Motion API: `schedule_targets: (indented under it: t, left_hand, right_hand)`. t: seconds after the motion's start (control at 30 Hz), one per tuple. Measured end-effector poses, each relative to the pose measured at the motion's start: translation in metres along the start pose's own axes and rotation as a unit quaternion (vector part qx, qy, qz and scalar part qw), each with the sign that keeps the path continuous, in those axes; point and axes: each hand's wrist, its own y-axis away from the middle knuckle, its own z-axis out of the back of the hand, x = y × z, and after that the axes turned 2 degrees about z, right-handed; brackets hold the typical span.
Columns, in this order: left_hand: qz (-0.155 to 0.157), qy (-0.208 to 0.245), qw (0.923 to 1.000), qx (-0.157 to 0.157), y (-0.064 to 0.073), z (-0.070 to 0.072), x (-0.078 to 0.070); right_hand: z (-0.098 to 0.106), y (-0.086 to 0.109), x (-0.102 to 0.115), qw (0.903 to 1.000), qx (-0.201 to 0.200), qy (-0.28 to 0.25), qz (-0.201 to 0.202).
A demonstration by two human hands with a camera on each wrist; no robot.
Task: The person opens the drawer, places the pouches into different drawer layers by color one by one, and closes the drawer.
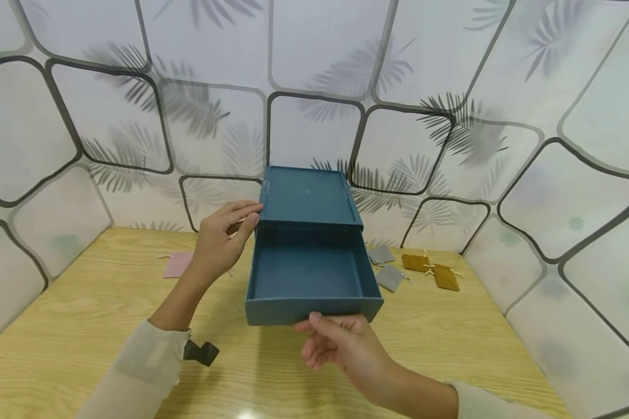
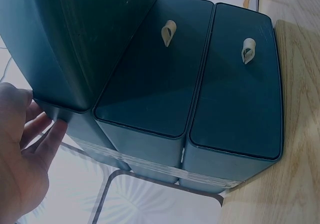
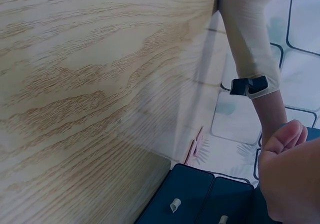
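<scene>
A dark blue drawer cabinet (image 1: 309, 195) stands on the table, its top drawer (image 1: 314, 312) pulled far out toward me. The drawer's bare blue floor shows from above. My left hand (image 1: 222, 238) touches the cabinet's left side with extended fingers; the left wrist view shows its fingertips (image 2: 57, 126) against that wall. At the drawer's front, my right hand (image 1: 351, 349) pinches low on the panel, thumb in front and the other fingers curled below. Beneath the drawer, two closed lower drawers (image 2: 150, 79) each carry a cream loop tab (image 2: 169, 32).
A pink pouch (image 1: 178, 265) lies left of the cabinet, partly behind my left arm. To the right lie grey pouches (image 1: 390, 278) and mustard pouches (image 1: 445, 277) with drawstrings. A patterned wall covering (image 1: 314, 70) rises behind the wooden table (image 1: 440, 331).
</scene>
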Motion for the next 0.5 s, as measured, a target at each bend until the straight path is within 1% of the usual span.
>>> schedule_targets:
  t: [0.1, 0.23, 0.37, 0.5]
  left_hand:
    - [-0.001, 0.001, 1.0, 0.0, 0.0, 0.0, -0.001]
    - [-0.002, 0.001, 1.0, 0.0, 0.0, 0.0, -0.001]
    - [-0.003, -0.002, 1.0, 0.001, 0.0, 0.0, -0.001]
    - [-0.005, -0.004, 1.0, 0.0, 0.0, 0.001, -0.002]
  right_hand:
    - [0.002, 0.001, -0.001, 1.0, 0.008, 0.004, -0.003]
    - [0.008, 0.002, -0.004, 0.9995, 0.031, 0.008, -0.001]
    - [0.016, 0.005, -0.011, 0.9972, 0.074, 0.007, 0.01]
    - [0.025, 0.007, -0.02, 0.991, 0.129, 0.025, 0.027]
